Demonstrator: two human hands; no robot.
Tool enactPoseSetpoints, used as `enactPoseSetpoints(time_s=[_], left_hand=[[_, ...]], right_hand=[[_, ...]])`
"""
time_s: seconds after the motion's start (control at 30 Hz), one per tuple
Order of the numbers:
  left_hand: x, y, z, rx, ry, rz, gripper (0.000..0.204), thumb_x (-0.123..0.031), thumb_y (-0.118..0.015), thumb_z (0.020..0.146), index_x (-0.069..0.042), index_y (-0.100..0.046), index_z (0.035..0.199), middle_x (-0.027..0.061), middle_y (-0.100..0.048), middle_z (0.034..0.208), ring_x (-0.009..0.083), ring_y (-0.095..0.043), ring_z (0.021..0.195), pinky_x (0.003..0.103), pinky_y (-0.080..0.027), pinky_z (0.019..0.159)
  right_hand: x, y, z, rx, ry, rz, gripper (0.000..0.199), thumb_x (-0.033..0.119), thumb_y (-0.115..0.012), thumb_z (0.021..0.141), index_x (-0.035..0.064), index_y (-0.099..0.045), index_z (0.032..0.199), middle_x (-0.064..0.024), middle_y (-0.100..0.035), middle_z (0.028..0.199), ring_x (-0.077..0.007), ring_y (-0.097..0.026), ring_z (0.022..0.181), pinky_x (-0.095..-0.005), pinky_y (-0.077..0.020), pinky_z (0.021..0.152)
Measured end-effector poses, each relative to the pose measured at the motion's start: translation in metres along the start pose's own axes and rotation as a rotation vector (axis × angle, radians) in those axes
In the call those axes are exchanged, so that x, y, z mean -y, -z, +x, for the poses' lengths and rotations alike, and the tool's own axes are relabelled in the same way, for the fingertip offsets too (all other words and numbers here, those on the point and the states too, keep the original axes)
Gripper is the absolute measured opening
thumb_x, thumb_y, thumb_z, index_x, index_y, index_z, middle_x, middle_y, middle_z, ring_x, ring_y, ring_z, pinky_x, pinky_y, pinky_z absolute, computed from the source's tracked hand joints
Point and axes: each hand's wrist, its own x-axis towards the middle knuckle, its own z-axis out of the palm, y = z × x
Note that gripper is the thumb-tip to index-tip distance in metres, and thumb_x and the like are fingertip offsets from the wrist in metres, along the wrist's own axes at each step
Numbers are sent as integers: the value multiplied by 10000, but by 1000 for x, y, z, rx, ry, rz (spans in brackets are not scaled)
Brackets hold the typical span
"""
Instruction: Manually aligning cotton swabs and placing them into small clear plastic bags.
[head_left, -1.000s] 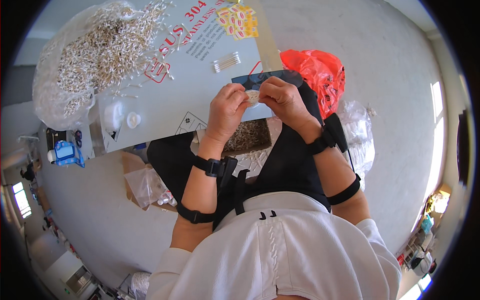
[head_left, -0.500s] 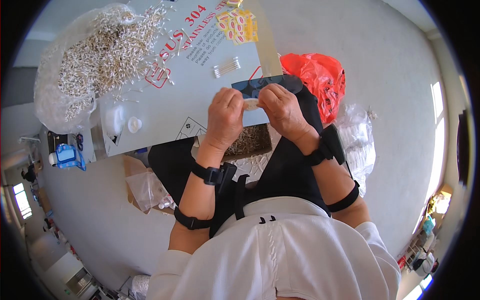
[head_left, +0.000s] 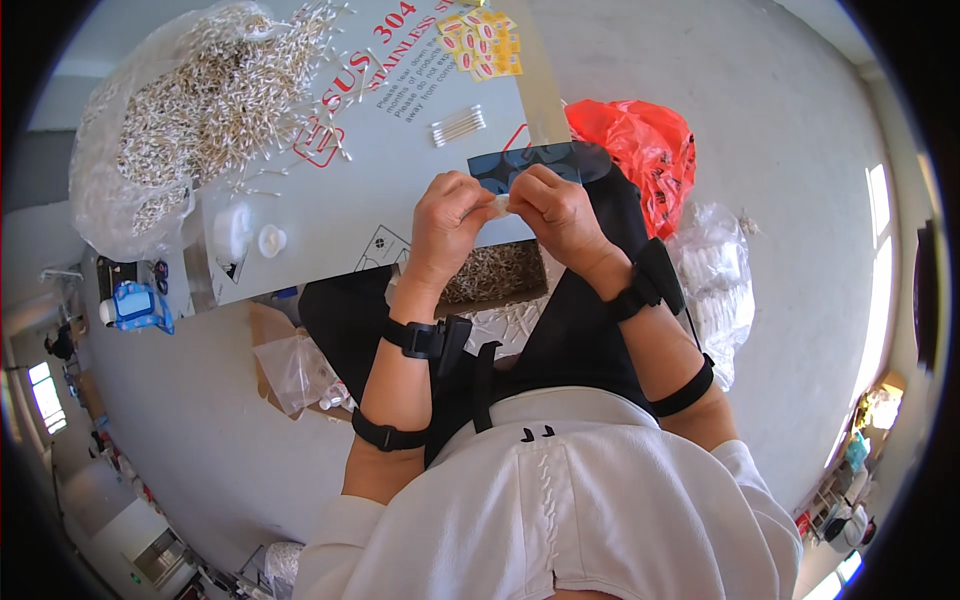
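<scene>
Over the table's near edge, my left hand (head_left: 445, 225) and my right hand (head_left: 557, 215) are brought close together, fingers closed. A small whitish piece (head_left: 501, 205) is pinched between their fingertips. Its kind cannot be made out, as the fingers cover much of it. Just beyond the hands lies a dark bluish film sheet (head_left: 530, 162). Farther off, a short row of cotton swabs (head_left: 458, 126) rests on the table (head_left: 350, 215). Below the hands, a cardboard box (head_left: 510, 299) holds many swabs or swab sticks.
A clear bag (head_left: 95, 200) spills a heap of cotton swabs (head_left: 215, 110) at the far left. Yellow-and-white printed slips (head_left: 483, 48) lie at the back. White round plastic pieces (head_left: 271, 240) stand at the left. A red bag (head_left: 640, 150) and clear plastic packs (head_left: 715, 290) are at the right.
My hands have drawn slightly closer together, and less of the whitish piece shows between the fingertips. The whole view has shifted slightly; things on the table keep their places.
</scene>
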Motion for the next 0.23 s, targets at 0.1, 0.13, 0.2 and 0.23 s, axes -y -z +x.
enactPoseSetpoints(time_s=[0.1,0.13,0.2,0.23], left_hand=[[5,1,-1,-67,-189,72,276,21,-775,691,-32,-680,945,35,-619,965,145,-592,753,257,-469,580],[1,2,1,-33,-95,37,278,20,-775,695,-34,-682,951,31,-623,964,137,-596,764,253,-474,586],[-7,5,2,18,109,-97,255,6,-773,717,-43,-685,951,22,-625,976,151,-611,794,273,-496,606],[-9,7,0,35,220,-195,231,-8,-772,735,-51,-686,945,18,-624,989,172,-622,812,298,-512,622]], right_hand=[[4,0,1,34,-15,56,117,39,-671,797,49,-564,844,-112,-580,818,-351,-614,713,-411,-505,607],[5,1,2,50,-39,72,115,47,-675,804,50,-573,857,-117,-583,822,-351,-614,713,-409,-506,614],[5,-1,2,42,-119,98,112,80,-685,815,51,-591,869,-125,-594,831,-340,-626,719,-409,-508,622],[5,-3,1,34,-198,126,119,114,-695,826,52,-609,880,-134,-605,840,-329,-637,726,-409,-510,630]])
